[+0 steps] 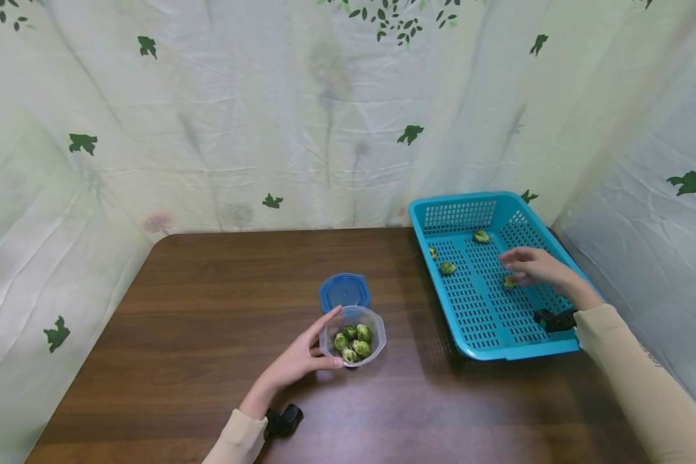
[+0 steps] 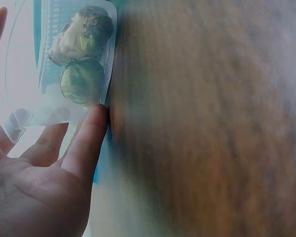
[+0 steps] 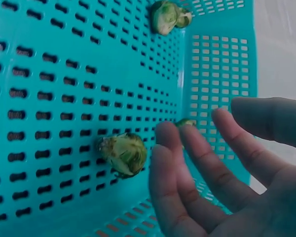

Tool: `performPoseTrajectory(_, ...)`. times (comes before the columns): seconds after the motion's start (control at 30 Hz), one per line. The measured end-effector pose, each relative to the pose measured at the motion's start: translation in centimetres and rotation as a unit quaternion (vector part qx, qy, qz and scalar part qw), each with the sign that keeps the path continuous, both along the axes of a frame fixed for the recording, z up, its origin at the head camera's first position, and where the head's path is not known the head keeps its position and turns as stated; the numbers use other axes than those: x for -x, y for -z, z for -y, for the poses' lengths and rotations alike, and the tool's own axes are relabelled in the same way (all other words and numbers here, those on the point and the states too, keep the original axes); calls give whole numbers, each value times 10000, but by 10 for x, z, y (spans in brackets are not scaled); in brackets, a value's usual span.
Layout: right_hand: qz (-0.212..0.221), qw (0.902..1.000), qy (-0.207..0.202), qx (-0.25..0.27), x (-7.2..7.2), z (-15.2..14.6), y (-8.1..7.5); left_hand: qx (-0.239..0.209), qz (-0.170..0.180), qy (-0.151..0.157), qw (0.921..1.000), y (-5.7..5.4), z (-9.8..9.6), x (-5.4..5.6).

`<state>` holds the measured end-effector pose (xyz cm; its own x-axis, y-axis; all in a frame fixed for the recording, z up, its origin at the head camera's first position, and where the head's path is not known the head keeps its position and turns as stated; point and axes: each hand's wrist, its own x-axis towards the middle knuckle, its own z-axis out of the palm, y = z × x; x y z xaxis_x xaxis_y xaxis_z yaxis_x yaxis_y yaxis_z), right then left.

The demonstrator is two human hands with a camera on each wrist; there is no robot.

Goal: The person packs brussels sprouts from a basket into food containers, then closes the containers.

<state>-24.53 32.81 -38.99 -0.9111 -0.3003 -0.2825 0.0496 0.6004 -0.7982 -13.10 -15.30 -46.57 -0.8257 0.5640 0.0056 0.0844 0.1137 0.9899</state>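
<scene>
My left hand holds a clear plastic container on the table, thumb on its near side and fingers along the far left side. Several Brussels sprouts lie inside it. In the left wrist view, fingertips press low on the container's wall. Over the blue basket hovers my right hand, its fingers loosely bent and holding nothing. Just beside those fingers, a single Brussels sprout sits on the basket floor in the right wrist view.
A blue lid lies flat behind the container. More sprouts sit in the basket, one near the back and others along its left side. The brown table ends at a pale curtain.
</scene>
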Motion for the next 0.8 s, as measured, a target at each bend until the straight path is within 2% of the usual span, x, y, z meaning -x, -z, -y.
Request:
performPoseTrajectory(0.37, 415, 9981, -208, -407, 5, -8, 9, 46, -8, -35, 10000, 1, 0, 0)
performPoseTrajectory(0.8, 813, 9941, -481, -526, 4, -6, 10, 106, -4, -52, 9999, 3, 0, 1)
